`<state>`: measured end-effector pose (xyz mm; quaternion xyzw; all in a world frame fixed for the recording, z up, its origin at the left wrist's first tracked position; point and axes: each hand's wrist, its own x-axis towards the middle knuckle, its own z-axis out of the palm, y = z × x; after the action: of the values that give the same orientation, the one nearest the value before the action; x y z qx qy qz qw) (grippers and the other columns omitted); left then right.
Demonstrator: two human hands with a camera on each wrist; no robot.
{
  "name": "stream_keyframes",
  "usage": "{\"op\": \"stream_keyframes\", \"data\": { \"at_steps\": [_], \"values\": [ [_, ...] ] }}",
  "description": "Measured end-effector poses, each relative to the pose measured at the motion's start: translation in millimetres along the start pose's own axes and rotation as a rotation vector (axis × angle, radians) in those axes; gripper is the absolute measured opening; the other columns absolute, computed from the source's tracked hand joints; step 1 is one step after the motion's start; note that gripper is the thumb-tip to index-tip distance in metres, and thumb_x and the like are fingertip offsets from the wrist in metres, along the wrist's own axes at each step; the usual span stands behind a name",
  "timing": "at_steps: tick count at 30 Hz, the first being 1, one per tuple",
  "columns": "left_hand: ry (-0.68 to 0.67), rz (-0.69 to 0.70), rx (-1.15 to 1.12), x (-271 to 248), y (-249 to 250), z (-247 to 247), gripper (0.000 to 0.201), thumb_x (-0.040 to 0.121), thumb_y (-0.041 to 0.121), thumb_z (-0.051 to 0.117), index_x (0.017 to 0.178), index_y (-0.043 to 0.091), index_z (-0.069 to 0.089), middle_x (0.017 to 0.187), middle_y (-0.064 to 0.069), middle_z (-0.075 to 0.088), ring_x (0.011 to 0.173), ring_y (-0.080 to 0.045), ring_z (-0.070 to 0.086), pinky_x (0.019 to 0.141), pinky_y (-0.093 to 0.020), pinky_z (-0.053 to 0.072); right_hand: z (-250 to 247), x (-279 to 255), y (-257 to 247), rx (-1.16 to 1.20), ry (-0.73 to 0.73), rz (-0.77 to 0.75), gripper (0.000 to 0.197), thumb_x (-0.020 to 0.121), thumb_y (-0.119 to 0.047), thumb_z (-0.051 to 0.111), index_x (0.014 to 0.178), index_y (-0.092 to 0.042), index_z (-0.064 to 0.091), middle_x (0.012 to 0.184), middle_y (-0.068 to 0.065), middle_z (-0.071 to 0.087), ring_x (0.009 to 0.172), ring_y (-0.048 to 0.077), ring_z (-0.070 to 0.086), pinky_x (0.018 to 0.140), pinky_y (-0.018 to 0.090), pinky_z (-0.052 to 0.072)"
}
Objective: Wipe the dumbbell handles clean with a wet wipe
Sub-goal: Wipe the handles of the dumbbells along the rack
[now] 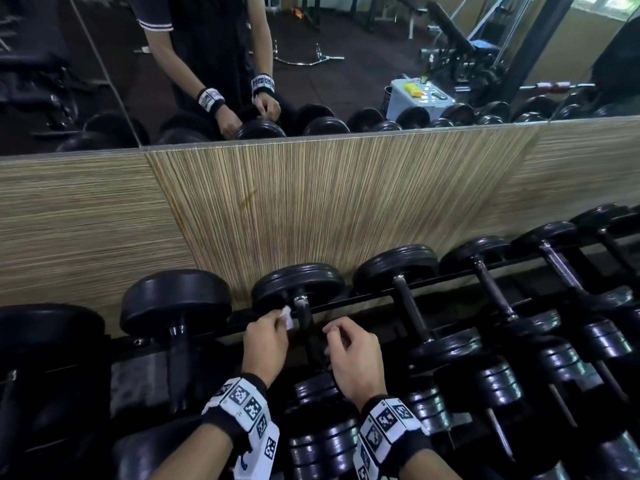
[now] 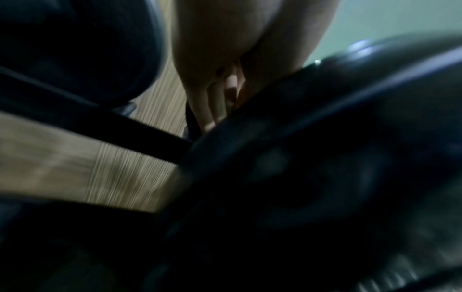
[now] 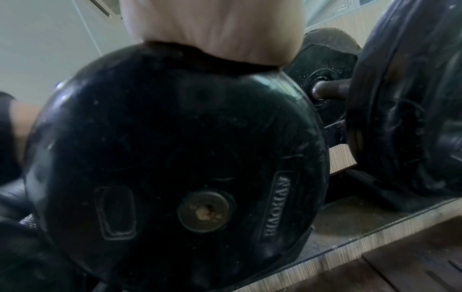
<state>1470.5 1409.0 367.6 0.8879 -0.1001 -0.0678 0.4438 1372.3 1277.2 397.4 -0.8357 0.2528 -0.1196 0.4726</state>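
A black dumbbell lies on the rack in the head view, with its far plate [image 1: 298,284] by the wall and its dark handle [image 1: 306,315] running toward me. My left hand [image 1: 266,341] sits left of the handle and pinches a small white wet wipe [image 1: 286,316] against the handle's side. My right hand [image 1: 349,348] hovers just right of the handle with curled fingers; what they hold is hidden. The left wrist view is blurred and shows only my fingers [image 2: 217,98] above a dark plate. The near plate [image 3: 175,158] fills the right wrist view.
More black dumbbells [image 1: 412,306] line the rack [image 1: 363,297] on both sides, closely spaced. A wood-grain wall panel [image 1: 311,202] stands right behind them, with a mirror [image 1: 311,64] above it. The neighbouring dumbbell's plate [image 3: 410,98] is close on the right.
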Motion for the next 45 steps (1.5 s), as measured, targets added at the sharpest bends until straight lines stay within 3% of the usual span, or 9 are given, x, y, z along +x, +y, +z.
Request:
{"op": "stream_keyframes", "data": {
  "at_steps": [4,11,17,25,29,33,37,41,45],
  "values": [
    [-0.1,-0.172,-0.113,25,-18,15,0.038,0.098,0.016,0.058,0.061,0.023,0.059,0.061,-0.001,0.064,0.059,-0.021,0.061,0.067,-0.033,0.05,1,0,0,0.015,0.008,0.004,0.018,0.092,-0.027,0.053,0.08,-0.029,0.066,0.063,-0.005,0.067,0.057,0.013,0.063,0.06,0.04,0.056],
    [-0.06,-0.039,-0.245,24,-22,22,0.029,0.094,0.035,0.054,0.076,0.016,0.068,0.066,0.0,0.067,0.07,-0.019,0.07,0.078,-0.045,0.06,1,0,0,0.011,0.001,0.004,0.018,0.092,-0.028,0.051,0.081,-0.029,0.065,0.062,-0.001,0.066,0.053,0.015,0.062,0.056,0.041,0.055],
    [0.019,0.19,-0.096,-7,18,13,0.021,0.098,0.012,0.059,0.112,0.014,0.075,0.086,0.002,0.076,0.08,0.01,0.061,0.07,0.003,0.039,0,1,1,-0.008,-0.006,-0.011,0.018,0.093,-0.028,0.052,0.082,-0.029,0.066,0.062,-0.003,0.067,0.056,0.013,0.063,0.059,0.039,0.055],
    [0.022,-0.156,-0.125,12,-14,22,0.019,0.098,0.015,0.058,0.091,0.011,0.076,0.082,-0.01,0.074,0.084,-0.029,0.068,0.069,-0.024,0.04,2,1,3,0.006,0.007,-0.004,0.018,0.092,-0.026,0.052,0.08,-0.029,0.065,0.063,-0.004,0.067,0.054,0.014,0.062,0.057,0.041,0.055],
    [-0.071,-0.172,-0.32,23,-18,30,0.045,0.097,0.011,0.06,0.07,0.045,0.072,0.069,0.003,0.067,0.072,-0.017,0.062,0.075,-0.028,0.051,2,1,5,0.014,0.009,-0.013,0.018,0.092,-0.028,0.051,0.081,-0.03,0.065,0.063,-0.004,0.067,0.055,0.014,0.062,0.057,0.042,0.055],
    [0.002,-0.091,-0.296,22,-21,26,0.022,0.098,0.015,0.06,0.08,0.021,0.072,0.073,-0.004,0.072,0.07,-0.017,0.07,0.081,-0.043,0.059,3,3,7,0.013,0.013,-0.011,0.018,0.092,-0.028,0.052,0.081,-0.03,0.065,0.064,-0.004,0.067,0.054,0.014,0.062,0.057,0.041,0.055],
    [0.05,0.078,-0.235,3,-1,17,0.016,0.095,0.011,0.062,0.102,0.015,0.076,0.086,0.01,0.075,0.082,-0.004,0.071,0.084,-0.027,0.057,3,3,8,0.011,0.014,-0.026,0.017,0.093,-0.028,0.052,0.082,-0.03,0.066,0.064,-0.004,0.067,0.055,0.014,0.063,0.058,0.042,0.055],
    [0.004,0.198,-0.232,-13,19,3,0.013,0.093,0.012,0.066,0.096,0.021,0.076,0.084,0.025,0.072,0.087,0.01,0.067,0.079,-0.005,0.046,2,3,9,0.012,0.011,-0.05,0.016,0.093,-0.029,0.053,0.101,-0.037,0.064,0.074,-0.008,0.069,0.062,0.011,0.064,0.066,0.042,0.057],
    [-0.095,0.175,-0.36,-25,31,-12,0.018,0.094,0.015,0.067,0.092,0.033,0.07,0.088,0.021,0.074,0.088,0.002,0.07,0.077,-0.021,0.056,-2,5,7,0.011,-0.095,-0.094,0.042,0.097,-0.038,0.056,0.137,-0.048,0.046,0.108,-0.017,0.065,0.072,0.008,0.064,0.078,0.031,0.056]
  ]
}}
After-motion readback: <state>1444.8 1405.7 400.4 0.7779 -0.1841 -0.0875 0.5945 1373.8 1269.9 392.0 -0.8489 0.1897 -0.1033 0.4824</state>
